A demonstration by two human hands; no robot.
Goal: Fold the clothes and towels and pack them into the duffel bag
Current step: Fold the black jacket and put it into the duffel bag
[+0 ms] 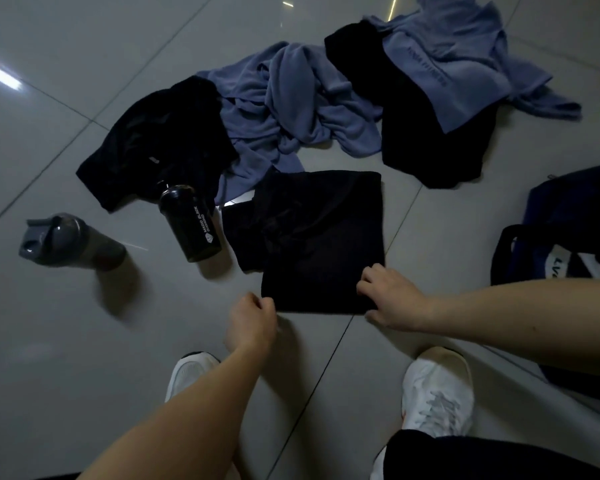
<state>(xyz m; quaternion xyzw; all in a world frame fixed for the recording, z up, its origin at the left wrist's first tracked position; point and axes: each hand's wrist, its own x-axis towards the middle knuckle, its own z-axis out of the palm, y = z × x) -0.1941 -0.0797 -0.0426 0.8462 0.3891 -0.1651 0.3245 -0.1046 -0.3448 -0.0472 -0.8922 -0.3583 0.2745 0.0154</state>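
Folded black garment [321,237] lies on tiled floor [84,358], centre. L hand [252,320] fingers curled, pinching its near-left corner; R hand [392,299] fingers clamped on near-right corner. Duffel bag [568,237] at right, apart. Blue towels [291,109] heaped beyond.

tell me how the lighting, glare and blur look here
Head view: dim overall, so the black garment reads as a flat dark patch; glare streaks on the floor at left and top, its seams bowed by the wide lens; gray bottle slightly smeared.
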